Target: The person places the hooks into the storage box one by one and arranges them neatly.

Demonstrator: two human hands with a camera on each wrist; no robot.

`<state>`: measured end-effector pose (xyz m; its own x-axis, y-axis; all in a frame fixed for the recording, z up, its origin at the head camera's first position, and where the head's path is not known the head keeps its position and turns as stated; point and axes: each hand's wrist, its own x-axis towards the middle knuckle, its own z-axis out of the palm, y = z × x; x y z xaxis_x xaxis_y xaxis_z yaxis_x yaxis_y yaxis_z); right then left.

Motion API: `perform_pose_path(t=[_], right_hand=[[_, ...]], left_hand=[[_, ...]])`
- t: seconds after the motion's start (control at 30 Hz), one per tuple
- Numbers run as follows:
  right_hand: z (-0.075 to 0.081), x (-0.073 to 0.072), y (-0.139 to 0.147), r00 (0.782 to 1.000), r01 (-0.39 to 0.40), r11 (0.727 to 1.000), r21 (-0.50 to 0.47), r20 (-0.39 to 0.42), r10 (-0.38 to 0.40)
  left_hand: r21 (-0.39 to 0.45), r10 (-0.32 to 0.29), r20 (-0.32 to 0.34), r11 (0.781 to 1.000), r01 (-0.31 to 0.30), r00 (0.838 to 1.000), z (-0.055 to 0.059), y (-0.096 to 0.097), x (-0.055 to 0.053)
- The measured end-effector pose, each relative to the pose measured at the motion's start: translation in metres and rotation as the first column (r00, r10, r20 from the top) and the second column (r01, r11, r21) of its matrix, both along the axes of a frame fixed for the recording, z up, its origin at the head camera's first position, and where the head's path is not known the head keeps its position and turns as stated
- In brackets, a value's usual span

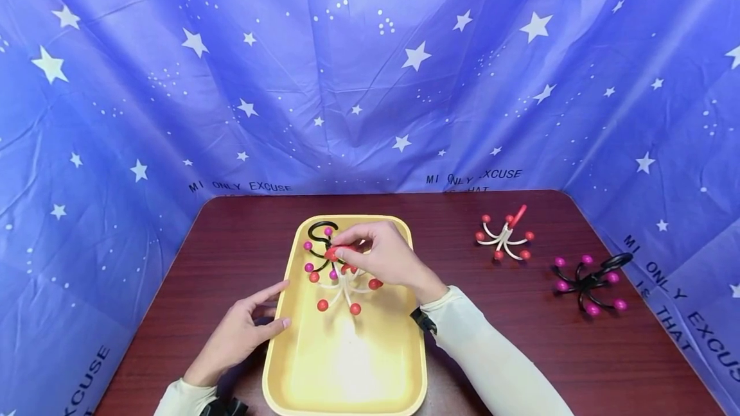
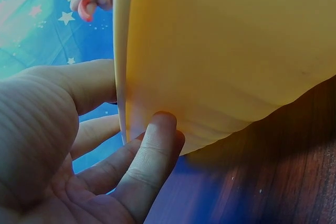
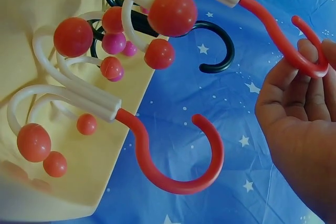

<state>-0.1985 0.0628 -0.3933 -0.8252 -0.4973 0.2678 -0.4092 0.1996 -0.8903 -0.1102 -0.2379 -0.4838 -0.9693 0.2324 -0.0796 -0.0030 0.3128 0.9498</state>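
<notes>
My right hand (image 1: 384,252) pinches the red hook of a white hanger (image 1: 345,287) with red ball tips. This hanger is upright over the yellow tray (image 1: 347,364). In the right wrist view, a second white hanger (image 3: 84,98) with its own red hook is at the tray; my hand hides most of it in the head view. A black hanger (image 1: 322,231) with magenta balls is at the tray's far left. My left hand (image 1: 237,332) rests at the tray's left rim with loosely extended fingers; some fingertips (image 2: 163,124) lie against the outer wall.
On the dark red table (image 1: 480,332), to the right of the tray, another white hanger (image 1: 505,241) with red balls stands upright. Nearer the table's right edge is a black hanger (image 1: 590,282) with magenta balls. A blue star-patterned curtain (image 1: 347,69) surrounds the table's back and sides.
</notes>
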Motion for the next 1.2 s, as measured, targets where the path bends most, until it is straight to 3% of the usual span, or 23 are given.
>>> perform_pose_path(t=[0.47, 0.73, 0.9, 1.2], right_hand=[[0.001, 0.003, -0.010, 0.999, -0.030, 0.993, 0.114, -0.042, 0.035], [-0.001, 0.005, -0.016, 0.998, -0.021, 0.970, 0.241, -0.057, 0.036], [-0.004, 0.004, -0.020, 0.997, -0.050, 0.958, 0.281, -0.043, 0.065], [-0.004, 0.005, -0.025, 0.998, -0.026, 0.947, 0.320, -0.052, 0.045]], left_hand=[[-0.027, 0.003, -0.019, 1.000, -0.004, 1.000, 0.001, -0.001, 0.000], [-0.023, 0.000, -0.015, 1.000, -0.001, 1.000, 0.001, 0.000, 0.001], [-0.013, -0.005, -0.016, 1.000, 0.005, 1.000, 0.000, 0.000, 0.001], [-0.007, -0.009, -0.029, 1.000, 0.009, 1.000, -0.002, -0.001, 0.001]])
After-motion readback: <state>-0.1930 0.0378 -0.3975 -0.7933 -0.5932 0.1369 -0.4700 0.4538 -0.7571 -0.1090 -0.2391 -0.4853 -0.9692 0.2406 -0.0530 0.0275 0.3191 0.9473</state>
